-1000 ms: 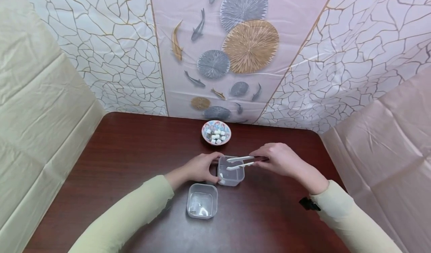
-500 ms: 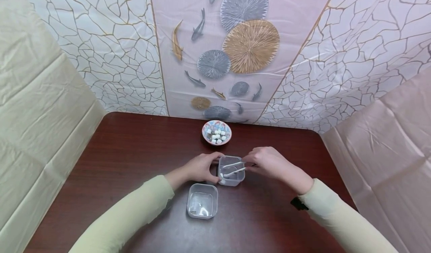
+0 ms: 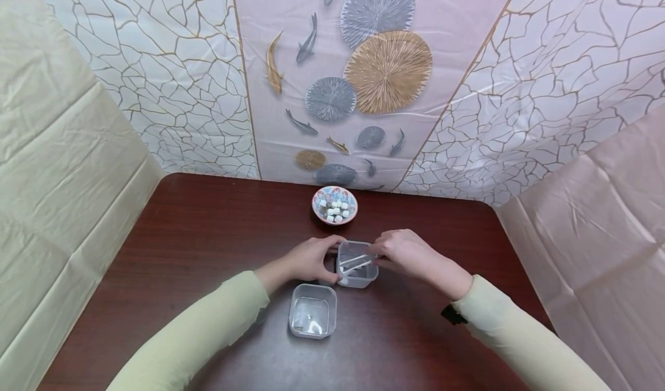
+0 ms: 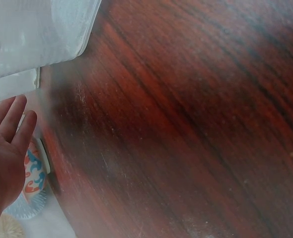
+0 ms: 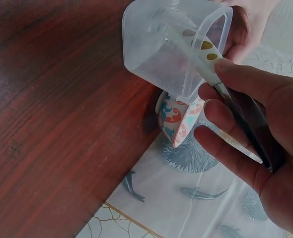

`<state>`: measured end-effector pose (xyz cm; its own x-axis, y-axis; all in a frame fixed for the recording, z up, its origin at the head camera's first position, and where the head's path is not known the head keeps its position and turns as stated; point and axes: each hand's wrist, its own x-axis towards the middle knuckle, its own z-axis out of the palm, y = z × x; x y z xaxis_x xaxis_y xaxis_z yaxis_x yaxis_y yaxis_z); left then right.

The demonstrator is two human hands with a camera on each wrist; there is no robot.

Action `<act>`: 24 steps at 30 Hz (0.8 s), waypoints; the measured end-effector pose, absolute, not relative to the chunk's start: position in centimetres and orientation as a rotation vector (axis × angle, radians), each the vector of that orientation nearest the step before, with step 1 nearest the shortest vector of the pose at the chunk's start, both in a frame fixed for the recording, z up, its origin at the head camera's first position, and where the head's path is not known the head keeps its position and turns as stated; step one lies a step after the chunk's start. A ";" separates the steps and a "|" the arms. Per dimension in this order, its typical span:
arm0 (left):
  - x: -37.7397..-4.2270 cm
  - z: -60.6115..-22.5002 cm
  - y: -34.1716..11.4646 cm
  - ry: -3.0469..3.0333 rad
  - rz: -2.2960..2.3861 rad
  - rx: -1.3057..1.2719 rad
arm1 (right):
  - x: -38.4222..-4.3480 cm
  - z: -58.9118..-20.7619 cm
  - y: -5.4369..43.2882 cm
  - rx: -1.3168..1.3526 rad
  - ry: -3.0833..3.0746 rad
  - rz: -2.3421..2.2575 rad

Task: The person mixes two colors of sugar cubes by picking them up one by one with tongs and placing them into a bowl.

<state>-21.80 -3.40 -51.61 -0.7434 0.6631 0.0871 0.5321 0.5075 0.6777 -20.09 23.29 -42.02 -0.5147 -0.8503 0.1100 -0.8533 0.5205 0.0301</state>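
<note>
My left hand holds the left side of a clear square plastic container, thumb near the front corner and fingers at the back. Small white pieces show in that container's left front corner. With my right hand I grip a pair of tongs, dark at the handle, with white arms. The arms reach down into the container, slightly apart; their tips are blurred through the plastic in the right wrist view. Nearer to me stands a second clear container.
Behind the held container, a patterned bowl carries several white cubes that look like marshmallows. The dark wooden table ends at a patterned cloth backdrop, with cloth at both sides too.
My right hand has moved left and closer to the container, taking the tongs from over it down inside. The tong arms have come nearer together. My left hand stays put.
</note>
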 end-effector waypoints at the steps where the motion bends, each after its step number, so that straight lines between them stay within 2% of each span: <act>1: -21.8 -51.6 -3.4 2.566 1.054 1.027 | -20.1 -42.0 23.3 1.487 -2.641 0.047; 8: -21.8 -51.6 -3.5 2.567 1.054 1.028 | -20.0 -41.6 24.1 1.457 -2.632 0.142; 24: -21.7 -51.4 -3.5 2.541 1.072 1.026 | -20.1 -38.2 26.1 1.324 -2.501 0.224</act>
<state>-21.66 -3.48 -51.42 -0.7394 0.6684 0.0810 0.5245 0.4964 0.6917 -20.14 26.14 -38.21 -0.5296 -0.7795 0.3345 -0.8266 0.5628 0.0029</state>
